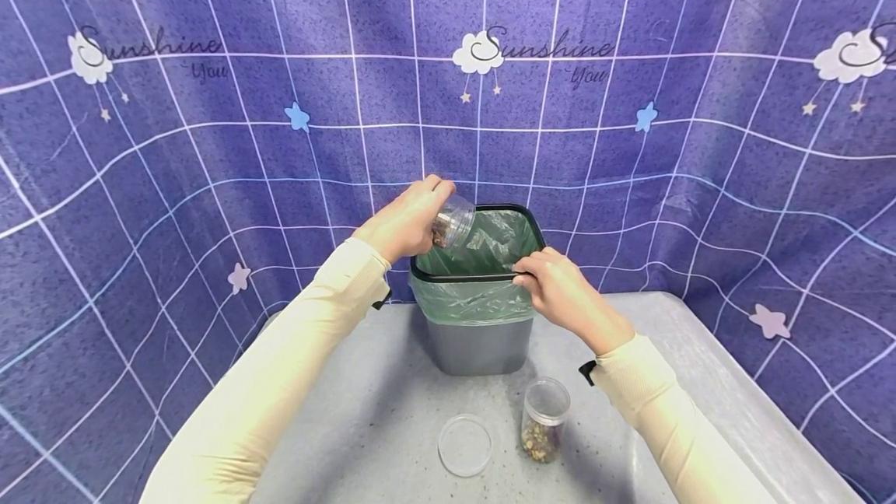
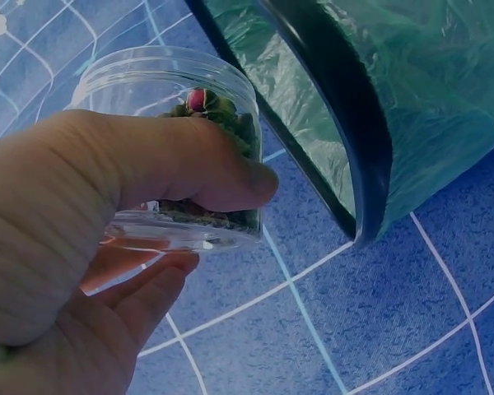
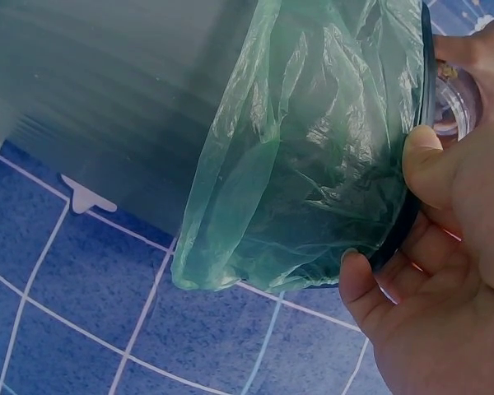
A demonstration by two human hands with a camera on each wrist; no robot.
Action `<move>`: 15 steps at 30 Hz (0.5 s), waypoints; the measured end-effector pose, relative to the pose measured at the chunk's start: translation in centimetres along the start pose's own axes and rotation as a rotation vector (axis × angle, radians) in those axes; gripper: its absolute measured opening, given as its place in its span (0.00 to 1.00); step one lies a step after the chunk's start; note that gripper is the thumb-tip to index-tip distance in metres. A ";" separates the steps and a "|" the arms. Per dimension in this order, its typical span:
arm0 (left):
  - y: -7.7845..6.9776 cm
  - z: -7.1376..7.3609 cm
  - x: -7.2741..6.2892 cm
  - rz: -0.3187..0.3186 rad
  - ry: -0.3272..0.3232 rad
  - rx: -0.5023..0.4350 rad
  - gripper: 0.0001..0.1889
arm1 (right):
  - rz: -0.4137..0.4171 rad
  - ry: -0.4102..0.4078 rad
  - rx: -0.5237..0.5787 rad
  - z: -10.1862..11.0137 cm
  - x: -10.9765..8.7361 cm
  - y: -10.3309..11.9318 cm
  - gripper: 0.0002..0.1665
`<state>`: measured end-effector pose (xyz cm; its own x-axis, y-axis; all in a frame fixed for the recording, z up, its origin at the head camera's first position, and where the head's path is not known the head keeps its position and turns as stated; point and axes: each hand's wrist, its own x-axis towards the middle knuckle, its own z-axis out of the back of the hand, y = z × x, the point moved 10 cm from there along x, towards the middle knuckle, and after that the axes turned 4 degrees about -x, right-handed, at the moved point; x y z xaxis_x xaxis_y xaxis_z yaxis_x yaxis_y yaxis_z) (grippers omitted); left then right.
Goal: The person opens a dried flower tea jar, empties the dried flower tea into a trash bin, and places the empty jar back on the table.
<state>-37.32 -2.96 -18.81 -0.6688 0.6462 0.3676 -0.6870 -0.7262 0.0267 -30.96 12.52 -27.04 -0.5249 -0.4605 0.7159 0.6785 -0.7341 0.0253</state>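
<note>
My left hand (image 1: 409,220) grips a clear plastic jar (image 1: 455,220) and holds it tipped over the left side of the bin's mouth. In the left wrist view, dried flower tea (image 2: 218,111) with green bits and a pink bud lies inside that jar (image 2: 165,70); the thumb crosses its wall. The grey bin (image 1: 479,348) has a black rim (image 1: 476,278) and a green plastic bag (image 1: 472,302) folded over it. At the bin's front right corner, my right hand (image 1: 567,294) grips the rim, with the thumb on the bag (image 3: 313,148) in the right wrist view.
A second clear jar (image 1: 542,422), partly filled with dried bits, stands upright in front of the bin to the right. Beside it a round clear lid (image 1: 465,446) lies flat on the grey tabletop (image 1: 371,411). Behind hangs a blue checked curtain (image 1: 350,84).
</note>
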 end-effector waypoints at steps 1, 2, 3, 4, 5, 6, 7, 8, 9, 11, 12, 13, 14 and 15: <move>-0.1 0.0 0.0 -0.010 -0.003 0.005 0.43 | 0.000 -0.001 0.000 0.0 0.0 0.0 0.04; -0.2 0.0 0.0 -0.017 -0.004 0.010 0.42 | 0.000 -0.002 0.000 0.0 0.0 0.0 0.04; -0.3 0.0 0.0 -0.023 -0.005 0.013 0.42 | -0.001 -0.003 -0.002 0.0 0.0 0.0 0.04; -0.3 0.0 0.0 -0.028 -0.005 0.015 0.41 | -0.001 -0.004 -0.001 0.0 0.0 -0.1 0.04; -0.3 0.0 0.0 -0.028 -0.004 0.017 0.41 | 0.000 -0.003 -0.001 0.0 0.1 -0.1 0.04; -0.3 0.0 0.0 -0.028 -0.001 0.017 0.41 | 0.000 -0.003 -0.001 0.0 0.1 -0.1 0.04; -0.3 0.0 0.0 -0.026 0.003 0.018 0.41 | -0.001 -0.002 -0.001 0.0 0.1 -0.1 0.04; -0.3 -0.1 0.0 -0.022 0.008 0.019 0.41 | -0.001 -0.001 0.000 0.0 0.1 -0.1 0.04; -0.2 -0.1 0.0 -0.019 0.013 0.020 0.41 | -0.001 0.002 0.000 -0.1 0.0 -0.1 0.04; -0.2 -0.2 0.0 -0.016 0.019 0.023 0.41 | -0.001 0.004 0.001 -0.1 0.0 -0.1 0.04; -0.2 -0.3 0.0 -0.017 0.020 0.026 0.41 | -0.001 0.004 0.000 -0.1 0.0 -0.1 0.04; -0.3 -0.3 -0.1 -0.021 0.020 0.029 0.41 | -0.001 0.003 0.000 -0.1 0.0 -0.1 0.04; -0.3 -0.4 -0.1 -0.025 0.018 0.031 0.41 | 0.000 0.001 -0.001 -0.1 0.0 0.0 0.04; -0.3 -0.4 -0.1 -0.029 0.015 0.032 0.41 | 0.000 -0.001 -0.001 0.0 0.0 0.0 0.04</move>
<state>-37.11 -2.71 -19.21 -0.6532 0.6702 0.3523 -0.6966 -0.7143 0.0673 -30.99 12.55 -27.11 -0.5241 -0.4604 0.7164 0.6781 -0.7346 0.0240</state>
